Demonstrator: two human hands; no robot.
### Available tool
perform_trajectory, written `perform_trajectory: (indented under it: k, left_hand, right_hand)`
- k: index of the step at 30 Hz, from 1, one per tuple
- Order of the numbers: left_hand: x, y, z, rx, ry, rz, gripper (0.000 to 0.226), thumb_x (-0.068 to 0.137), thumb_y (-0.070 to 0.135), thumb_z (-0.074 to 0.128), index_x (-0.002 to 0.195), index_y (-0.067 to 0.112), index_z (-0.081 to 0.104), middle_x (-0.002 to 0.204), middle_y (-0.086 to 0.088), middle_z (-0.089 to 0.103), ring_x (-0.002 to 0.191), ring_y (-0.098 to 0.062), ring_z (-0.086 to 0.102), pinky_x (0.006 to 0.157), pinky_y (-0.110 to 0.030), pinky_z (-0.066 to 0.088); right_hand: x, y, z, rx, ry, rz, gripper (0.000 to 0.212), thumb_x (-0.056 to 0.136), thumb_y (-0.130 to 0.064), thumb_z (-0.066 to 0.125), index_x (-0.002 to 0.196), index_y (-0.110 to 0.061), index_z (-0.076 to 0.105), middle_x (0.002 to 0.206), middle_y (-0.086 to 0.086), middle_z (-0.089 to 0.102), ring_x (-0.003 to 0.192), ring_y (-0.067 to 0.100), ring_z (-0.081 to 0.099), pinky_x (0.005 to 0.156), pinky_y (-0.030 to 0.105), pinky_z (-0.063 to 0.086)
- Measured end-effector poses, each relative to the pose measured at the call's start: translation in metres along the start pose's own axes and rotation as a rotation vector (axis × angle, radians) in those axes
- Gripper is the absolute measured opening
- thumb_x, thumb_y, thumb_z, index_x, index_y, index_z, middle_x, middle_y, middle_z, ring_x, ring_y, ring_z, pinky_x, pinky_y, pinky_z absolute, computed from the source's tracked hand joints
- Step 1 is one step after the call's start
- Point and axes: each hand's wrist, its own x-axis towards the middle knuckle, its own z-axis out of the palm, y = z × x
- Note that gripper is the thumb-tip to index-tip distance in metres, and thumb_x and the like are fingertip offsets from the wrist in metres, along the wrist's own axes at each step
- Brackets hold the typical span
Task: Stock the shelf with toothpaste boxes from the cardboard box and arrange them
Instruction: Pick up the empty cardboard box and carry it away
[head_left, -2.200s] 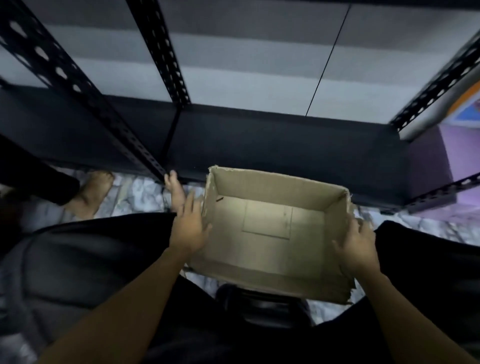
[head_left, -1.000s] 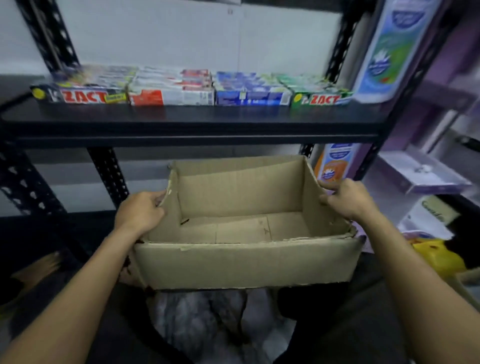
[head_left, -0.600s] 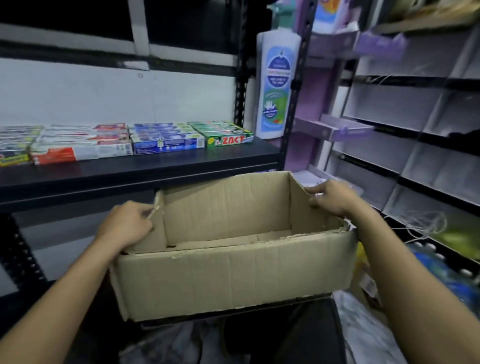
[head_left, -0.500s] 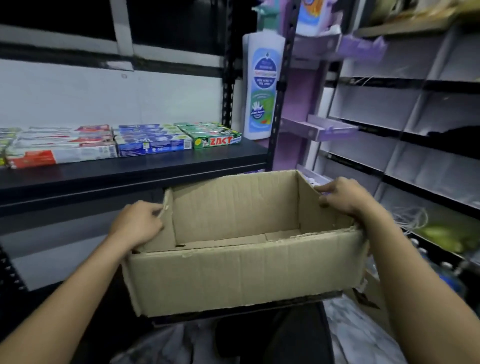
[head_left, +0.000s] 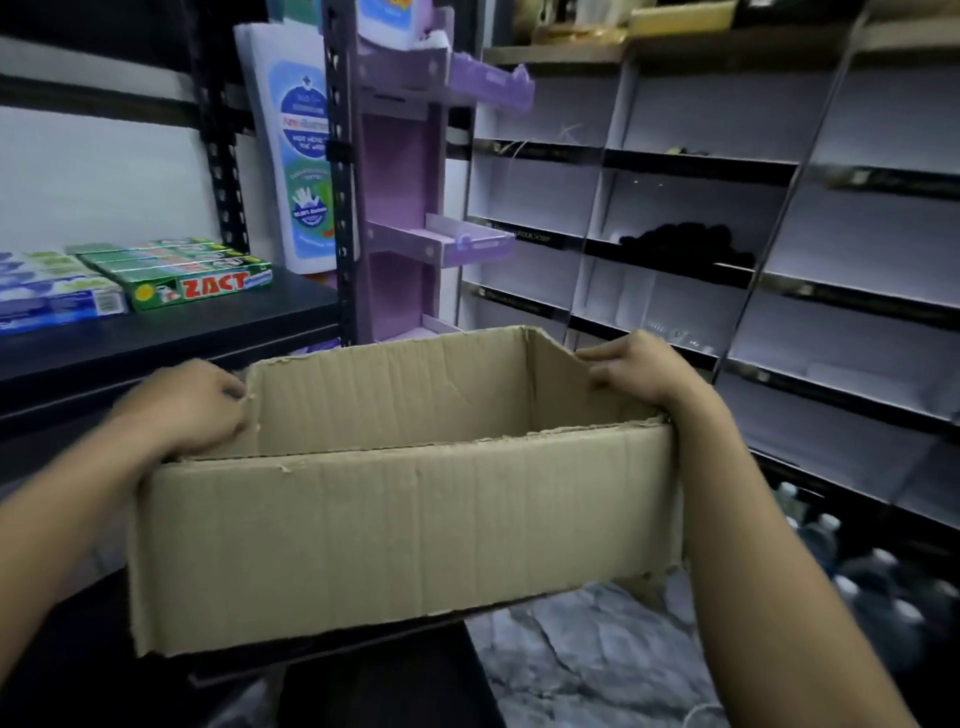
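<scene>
The cardboard box (head_left: 405, 535) is held raised, below and right of the shelf (head_left: 171, 332). The left hand (head_left: 187, 405) grips its left wall; the right hand (head_left: 639, 371) grips its right wall. Toothpaste boxes (head_left: 182, 273) lie in rows on the shelf.

Both bare forearms reached forward from the lower corners, roughly level with each other. The left hand (head_left: 192, 410) gripped the left end wall of the cardboard box (head_left: 405, 540) with curled fingers; the right hand (head_left: 641, 371) gripped the right end wall, knuckles upward.
</scene>
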Motion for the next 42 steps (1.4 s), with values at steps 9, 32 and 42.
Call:
perform_trajectory:
  k: [9, 32, 42]
  left_hand:
    - [0.013, 0.007, -0.017, 0.018, -0.043, 0.022, 0.033, 0.083, 0.009, 0.060, 0.108, 0.023, 0.076, 0.119, -0.002, 0.070, 0.102, -0.026, 0.062, 0.088, -0.031, 0.050]
    - [0.080, 0.149, 0.116, -0.226, 0.132, 0.363, 0.037, 0.088, 0.038, 0.054, 0.125, 0.036, 0.061, 0.115, -0.008, 0.071, 0.109, -0.036, 0.061, 0.086, -0.046, 0.054]
    - [0.064, 0.093, 0.277, -0.119, -0.192, 0.066, 0.028, 0.085, 0.019, 0.059, 0.108, 0.028, 0.071, 0.111, -0.008, 0.071, 0.102, -0.036, 0.064, 0.086, -0.041, 0.054]
  right_hand:
    - [0.013, -0.001, -0.008, -0.071, -0.039, 0.010, 0.039, 0.077, -0.023, 0.069, 0.112, -0.039, 0.073, 0.118, -0.010, 0.069, 0.103, 0.014, 0.059, 0.086, 0.029, 0.046]
    - [-0.068, 0.137, 0.024, 0.007, 0.519, 0.477, 0.046, 0.081, -0.027, 0.059, 0.126, -0.039, 0.064, 0.102, 0.007, 0.075, 0.105, 0.034, 0.062, 0.083, 0.038, 0.052]
    - [-0.107, 0.204, 0.185, -0.017, 0.305, 0.670, 0.043, 0.084, -0.033, 0.057, 0.127, -0.038, 0.063, 0.102, 0.009, 0.075, 0.096, 0.035, 0.066, 0.081, 0.042, 0.056]
